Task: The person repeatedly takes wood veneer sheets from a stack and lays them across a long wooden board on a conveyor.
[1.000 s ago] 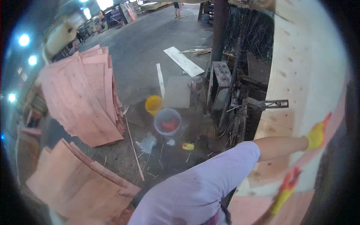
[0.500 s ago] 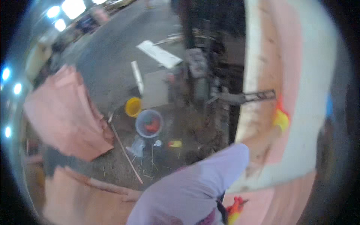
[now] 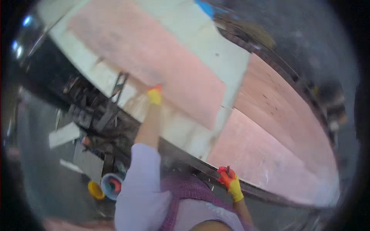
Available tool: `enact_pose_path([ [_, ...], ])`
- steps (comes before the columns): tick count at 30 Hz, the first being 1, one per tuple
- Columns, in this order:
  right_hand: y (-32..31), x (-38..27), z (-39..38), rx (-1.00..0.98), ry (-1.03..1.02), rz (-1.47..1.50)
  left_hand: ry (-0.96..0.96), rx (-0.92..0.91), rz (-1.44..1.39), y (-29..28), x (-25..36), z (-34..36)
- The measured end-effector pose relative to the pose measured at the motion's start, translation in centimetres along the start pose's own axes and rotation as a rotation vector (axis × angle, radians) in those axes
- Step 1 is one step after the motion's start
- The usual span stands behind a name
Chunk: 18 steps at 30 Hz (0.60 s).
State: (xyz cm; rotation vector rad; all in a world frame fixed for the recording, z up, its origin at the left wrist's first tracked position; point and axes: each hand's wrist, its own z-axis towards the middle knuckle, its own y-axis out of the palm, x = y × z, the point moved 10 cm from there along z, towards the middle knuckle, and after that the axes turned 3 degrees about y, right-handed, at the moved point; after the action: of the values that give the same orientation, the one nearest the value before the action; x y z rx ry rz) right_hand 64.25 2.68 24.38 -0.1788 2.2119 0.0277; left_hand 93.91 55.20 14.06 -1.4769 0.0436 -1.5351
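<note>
My left hand (image 3: 154, 95), in a yellow glove with red fingertips, reaches to the lower edge of a long pink veneer sheet (image 3: 150, 57) on a pale board (image 3: 208, 46); its fingers are blurred. Nearer my body, my right hand (image 3: 230, 180), gloved alike, is closed on a small dark object (image 3: 228, 169) at the front edge of the work surface. Just beyond it are a lighter pink sheet (image 3: 254, 154) and a browner pink sheet (image 3: 273, 107).
A dark metal bracket (image 3: 118, 86) juts against the board's left edge, above dark frame parts and scrap wood. On the floor at lower left are a yellow bucket (image 3: 96, 190), a translucent bucket (image 3: 108, 181) and white offcuts (image 3: 63, 134). A blue object (image 3: 204, 8) shows beyond the board.
The view has swung right onto the work surface, so the floor stacks have mostly left it. My left arm now reaches straight ahead across the board; my right hand is higher in the picture.
</note>
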Motion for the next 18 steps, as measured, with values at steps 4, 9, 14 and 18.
enact_pose_path([
  [4, -0.6, 6.0, -0.4, 0.181, 0.02, 0.125, -0.422, 0.121, -1.049, -1.8, -6.8, -1.5],
  [9, -2.1, 10.3, 0.9, 0.275, 0.036, 0.253, -0.493, 0.284, -1.058, -5.7, -12.3, -6.2],
  [14, -3.3, 13.8, 3.7, 0.212, 0.125, 0.254, -0.724, 0.445, -1.021, -6.3, -16.3, -14.5],
  [18, -3.6, 14.0, 5.8, 0.13, 0.032, 0.108, -0.557, 0.29, -1.084, -6.6, -15.8, -13.7],
])
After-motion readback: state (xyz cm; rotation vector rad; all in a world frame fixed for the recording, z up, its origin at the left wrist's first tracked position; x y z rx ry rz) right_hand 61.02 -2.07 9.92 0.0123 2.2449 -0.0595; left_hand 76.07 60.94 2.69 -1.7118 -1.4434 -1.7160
